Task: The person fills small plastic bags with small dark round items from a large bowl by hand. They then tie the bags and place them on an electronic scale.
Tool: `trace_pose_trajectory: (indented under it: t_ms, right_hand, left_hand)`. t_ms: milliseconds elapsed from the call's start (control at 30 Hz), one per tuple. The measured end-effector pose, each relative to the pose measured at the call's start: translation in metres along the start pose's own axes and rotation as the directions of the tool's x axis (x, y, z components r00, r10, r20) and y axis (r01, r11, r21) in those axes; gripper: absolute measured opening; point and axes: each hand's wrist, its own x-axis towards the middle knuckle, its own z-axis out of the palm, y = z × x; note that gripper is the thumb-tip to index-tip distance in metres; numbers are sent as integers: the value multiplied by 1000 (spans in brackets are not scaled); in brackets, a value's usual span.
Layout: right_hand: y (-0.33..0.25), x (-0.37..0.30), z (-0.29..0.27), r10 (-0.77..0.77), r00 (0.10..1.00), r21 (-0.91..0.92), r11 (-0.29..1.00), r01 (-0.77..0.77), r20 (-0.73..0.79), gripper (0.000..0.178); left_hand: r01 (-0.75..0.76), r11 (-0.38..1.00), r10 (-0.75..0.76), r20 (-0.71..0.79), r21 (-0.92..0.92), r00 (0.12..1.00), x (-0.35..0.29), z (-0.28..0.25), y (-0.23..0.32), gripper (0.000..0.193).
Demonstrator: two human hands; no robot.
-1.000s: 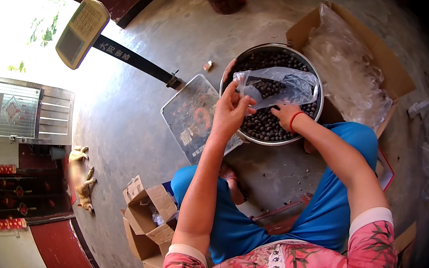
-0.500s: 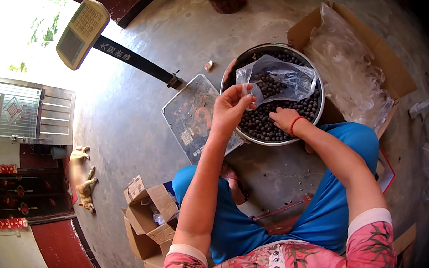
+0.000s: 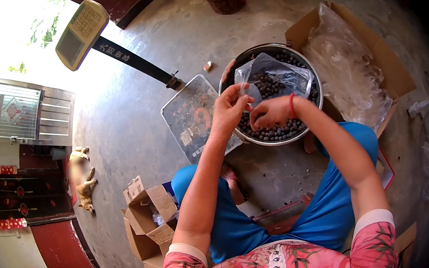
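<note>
lol I see a tan animal [image 3: 84, 192] flopped on the floor [image 3: 125, 129], way left of the fingers [image 3: 241, 104]. Round brown stool-ish thing [image 3: 223, 0] well beyond them, metal gate [image 3: 26, 112] even farther left.

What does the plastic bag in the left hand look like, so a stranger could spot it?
Find the big round metal basin of small dark balls. Within its rim is the clear plastic bag, pinched at its left end by the left hand. Unlike the crumpled clear plastic heaped in the cardboard box to the right, this one is hand-held and spread wide.
</note>
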Motion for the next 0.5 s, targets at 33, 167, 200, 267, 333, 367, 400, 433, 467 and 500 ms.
trace_pose_trajectory:
  t_ms: [33,167,200,267,333,367,400,433,467,500]
  right_hand:
    - [-3,-7,-5,-26,999,56,998,29,-42,21]
    - [-3,-20,-26,-28,981,189,980,65,-191,20]
    - [1,-24,-33,-3,979,179,983,40,-205,19]
    - [31,-9,-44,-19,920,245,962,124,-391,21]
    - [45,7,-46,4,843,301,935,188,-538,22]
    - [48,12,-46,29,804,329,921,210,-594,23]
    - [46,13,-44,56,762,355,905,235,-645,24]
    - [42,14,-41,99,720,366,903,224,-687,31]
    - [40,14,-39,103,683,341,913,223,-723,32]
    - [38,14,-38,105,645,315,923,220,-757,34]
  left_hand:
    - [-3,1000,3,-4,-1,1000,0,1,1,25]
    - [-39,999,39,-24,7,999,0,-1,1,23]
    - [-15,1000,15,-27,8,1000,1,-1,1,23]
    - [9,1000,-8,-29,13,1000,0,0,4,22]
    - [14,1000,-14,-20,7,1000,-1,0,4,22]
    - [14,1000,-14,-13,0,1000,0,0,3,22]
    - [15,1000,-15,-8,-7,1000,0,0,2,22]
    - [15,1000,-15,-2,-13,1000,0,0,2,22]
    - [14,1000,-14,-1,-11,1000,-1,0,2,22]
    - [14,1000,-14,-1,-9,1000,-2,0,3,22]
